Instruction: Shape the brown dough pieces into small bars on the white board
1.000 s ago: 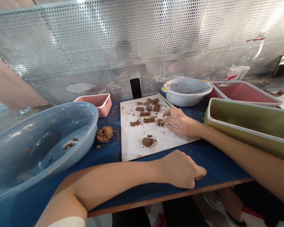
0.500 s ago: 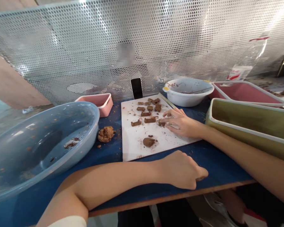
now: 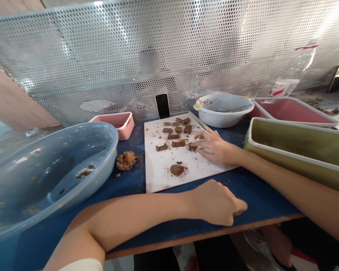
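My right hand point(image 3: 218, 147) rests on the white board point(image 3: 158, 177), its fingertips around the right end of a small brown clay piece point(image 3: 191, 146) lying there. Left of it sit several similar clay pieces, among them a bar with raised ends point(image 3: 178, 143) and another such bar point(image 3: 162, 147). Nearer me on the board is a rounded clay lump point(image 3: 176, 170) with crumbs at its side. My left hand point(image 3: 216, 203) is a closed fist on the blue table in front of the board; its fingers are tucked under, so whatever it holds is hidden.
Left stand a large blue basin point(image 3: 101, 180), a rough clay clump point(image 3: 126, 160) and a pink box point(image 3: 127, 130). A phone point(image 3: 162, 106) leans at the back. To the right are a white basin point(image 3: 223, 118), a green trough point(image 3: 293, 150), a pink tray point(image 3: 307, 119) and a plastic bottle point(image 3: 292, 73).
Both hands and the clay pieces keep their places. Only the whole view has shifted very slightly.
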{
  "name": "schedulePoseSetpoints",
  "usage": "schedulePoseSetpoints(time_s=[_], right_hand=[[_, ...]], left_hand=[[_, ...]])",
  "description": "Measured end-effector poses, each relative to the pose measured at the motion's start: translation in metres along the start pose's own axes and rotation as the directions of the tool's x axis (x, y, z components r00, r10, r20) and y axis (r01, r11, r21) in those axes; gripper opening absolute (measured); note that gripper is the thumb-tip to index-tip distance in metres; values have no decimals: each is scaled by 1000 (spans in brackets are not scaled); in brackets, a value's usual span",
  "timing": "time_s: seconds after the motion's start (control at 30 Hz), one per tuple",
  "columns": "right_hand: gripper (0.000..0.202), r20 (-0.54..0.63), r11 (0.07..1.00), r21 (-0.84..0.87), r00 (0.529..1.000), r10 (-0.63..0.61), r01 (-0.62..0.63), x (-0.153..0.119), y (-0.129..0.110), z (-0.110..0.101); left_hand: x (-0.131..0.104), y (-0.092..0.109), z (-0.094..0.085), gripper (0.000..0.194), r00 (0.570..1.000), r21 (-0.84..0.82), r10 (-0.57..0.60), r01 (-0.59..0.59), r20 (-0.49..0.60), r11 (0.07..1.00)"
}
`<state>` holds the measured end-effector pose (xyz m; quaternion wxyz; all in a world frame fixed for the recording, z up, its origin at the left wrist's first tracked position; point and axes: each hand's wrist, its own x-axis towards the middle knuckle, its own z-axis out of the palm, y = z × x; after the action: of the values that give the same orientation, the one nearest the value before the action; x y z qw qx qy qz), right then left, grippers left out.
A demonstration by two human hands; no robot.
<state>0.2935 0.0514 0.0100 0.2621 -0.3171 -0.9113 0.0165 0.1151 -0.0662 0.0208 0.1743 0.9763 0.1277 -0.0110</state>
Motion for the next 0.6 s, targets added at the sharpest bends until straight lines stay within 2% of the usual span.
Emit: schedulePoseSetpoints(time_s=[0.1,0.3,0.47,0.6], right_hand=[[29,-3,1000,13,1000,-18,18,0,1,0],[38,14,1000,12,1000,26,-27,0,4,4],[31,-10,1000,22,1000,2,-2,0,4,4],[38,7,999,-1,999,38,-38,0,4,4]], left_hand=[[0,0,1,12,1000,-3,-3,3,1,1000],[0,0,-1,11,1000,-6,-1,1,26,1000],[0,0,-2,12,1000,-13,4,-3,13,1000],[0,0,-1,12,1000,-7,2,-2,10,1000]])
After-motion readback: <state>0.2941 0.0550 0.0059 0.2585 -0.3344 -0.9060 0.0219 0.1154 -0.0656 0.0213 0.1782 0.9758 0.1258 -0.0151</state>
